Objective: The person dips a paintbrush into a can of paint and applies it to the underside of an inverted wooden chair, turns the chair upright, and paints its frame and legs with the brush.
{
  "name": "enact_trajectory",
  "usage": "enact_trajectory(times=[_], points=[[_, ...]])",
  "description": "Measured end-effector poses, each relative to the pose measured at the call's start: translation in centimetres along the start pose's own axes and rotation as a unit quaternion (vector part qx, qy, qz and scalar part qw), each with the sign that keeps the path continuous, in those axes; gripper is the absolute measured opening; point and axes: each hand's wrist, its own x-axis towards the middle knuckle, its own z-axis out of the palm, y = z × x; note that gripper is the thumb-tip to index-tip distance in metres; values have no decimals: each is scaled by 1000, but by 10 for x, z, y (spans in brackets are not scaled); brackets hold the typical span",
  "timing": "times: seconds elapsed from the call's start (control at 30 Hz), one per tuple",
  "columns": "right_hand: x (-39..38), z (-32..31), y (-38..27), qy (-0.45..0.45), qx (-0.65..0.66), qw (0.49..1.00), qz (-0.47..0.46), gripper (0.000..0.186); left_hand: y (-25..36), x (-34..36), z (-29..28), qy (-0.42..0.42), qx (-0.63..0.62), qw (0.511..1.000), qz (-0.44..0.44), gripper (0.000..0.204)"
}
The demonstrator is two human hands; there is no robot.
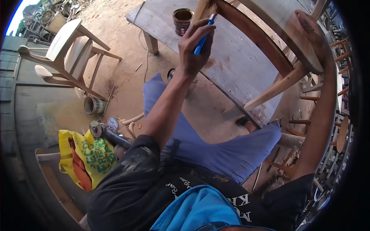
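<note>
Left hand (195, 46) raised, fingers pinched; right hand (308, 27) apparently gripping.
</note>
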Motion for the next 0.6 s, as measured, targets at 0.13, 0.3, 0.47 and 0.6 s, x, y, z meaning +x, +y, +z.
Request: enact_trajectory(times=[0.13,0.3,0.47,0.6], points=[[-4,6,7,-24,53,998,31,66,31,-22,5,-92,-127,987,-27,18],[-5,-13,-1,-44,52,997,37,65,2,-5,19,66,-20,997,20,21],[-7,-2,6,-12,2,1000,19,69,81,-46,47,-161,-201,966,-1,31],[-9,3,-15,20,-97,995,-8,72,99,-38,46,-167,-333,918,-138,29]])
